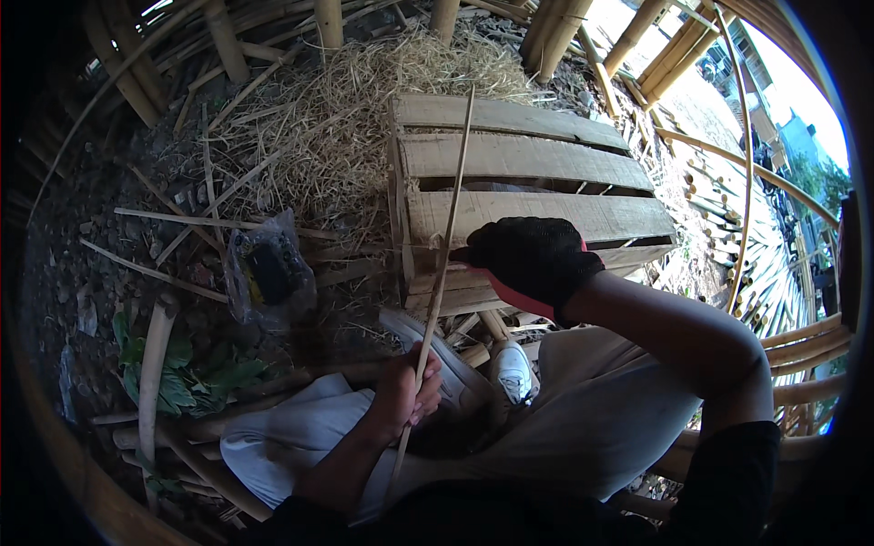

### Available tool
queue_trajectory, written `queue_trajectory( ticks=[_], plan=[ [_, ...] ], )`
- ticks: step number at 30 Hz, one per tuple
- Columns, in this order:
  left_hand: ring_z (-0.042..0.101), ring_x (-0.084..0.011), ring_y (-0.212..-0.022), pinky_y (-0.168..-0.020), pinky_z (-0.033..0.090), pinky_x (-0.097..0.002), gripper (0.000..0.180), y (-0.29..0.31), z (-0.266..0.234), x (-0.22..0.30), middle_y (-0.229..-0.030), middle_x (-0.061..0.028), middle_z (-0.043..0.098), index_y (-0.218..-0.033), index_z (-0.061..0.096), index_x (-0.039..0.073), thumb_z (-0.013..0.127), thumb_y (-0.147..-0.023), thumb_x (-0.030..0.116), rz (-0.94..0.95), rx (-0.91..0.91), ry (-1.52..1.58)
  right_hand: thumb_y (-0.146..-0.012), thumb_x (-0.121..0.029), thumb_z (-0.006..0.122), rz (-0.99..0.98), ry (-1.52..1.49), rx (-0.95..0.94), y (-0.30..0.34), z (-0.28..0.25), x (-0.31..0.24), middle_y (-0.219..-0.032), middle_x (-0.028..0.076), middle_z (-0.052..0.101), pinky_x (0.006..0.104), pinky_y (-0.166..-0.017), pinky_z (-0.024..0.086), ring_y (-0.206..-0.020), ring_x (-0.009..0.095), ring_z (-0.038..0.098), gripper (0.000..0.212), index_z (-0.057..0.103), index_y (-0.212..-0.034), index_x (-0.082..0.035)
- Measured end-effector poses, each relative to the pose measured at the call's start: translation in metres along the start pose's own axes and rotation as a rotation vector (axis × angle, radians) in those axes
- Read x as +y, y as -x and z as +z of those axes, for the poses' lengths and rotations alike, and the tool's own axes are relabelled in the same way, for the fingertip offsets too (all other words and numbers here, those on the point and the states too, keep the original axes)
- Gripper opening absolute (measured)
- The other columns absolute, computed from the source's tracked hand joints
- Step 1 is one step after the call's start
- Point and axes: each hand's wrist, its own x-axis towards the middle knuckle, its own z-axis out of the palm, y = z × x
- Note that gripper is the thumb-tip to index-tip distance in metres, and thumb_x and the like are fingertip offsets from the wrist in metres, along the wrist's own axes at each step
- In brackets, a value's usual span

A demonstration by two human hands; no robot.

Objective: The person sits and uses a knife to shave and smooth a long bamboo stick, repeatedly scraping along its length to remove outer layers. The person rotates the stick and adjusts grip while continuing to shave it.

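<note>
Bamboo strip [457, 173] pointing forward, leaning slightly right, left hand [410, 393] gripping it, right hand [533, 259] curled, grip unclear

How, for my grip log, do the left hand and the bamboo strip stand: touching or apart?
Touching: the head view shows the left hand curled against the bamboo strip.

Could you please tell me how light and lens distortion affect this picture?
In the head view, glare washes out the sky at upper right; the ground at left sinks into shadow; the black-gloved right hand shows little detail; poles near the dark round rim look curved.
</note>
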Motion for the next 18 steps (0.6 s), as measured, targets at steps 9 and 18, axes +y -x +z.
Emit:
queue_trajectory(
  ticks=[9,18],
  plan=[
    [0.024,-0.0099,-0.03,-0.033,0.025,-0.0251,0.048,0.001,0.001,0.002,-0.046,0.0022,0.029,-0.082,0.039,0.013,0.022,-0.11,0.048,-0.012,-0.001,0.001,-0.097,-0.039,0.062,0.478,-1.09,-0.565,-0.017,-0.007,0.016,-0.08,0.003,0.063,0.0288,-0.062,0.05,-0.067,0.013,0.061,0.036,0.072,-0.114,-0.009],
    [0.026,-0.0093,-0.03,-0.033,0.025,-0.0248,0.042,0.0,-0.001,0.004,-0.046,0.0026,0.03,-0.083,0.039,0.013,0.028,-0.109,0.043,-0.024,-0.038,0.028,-0.102,-0.029,0.058,0.177,-0.818,-0.361,-0.016,0.008,0.017,-0.08,0.002,0.065,0.0264,-0.058,0.048,-0.064,0.01,0.06,0.028,0.071,-0.112,-0.007]
  ],
)
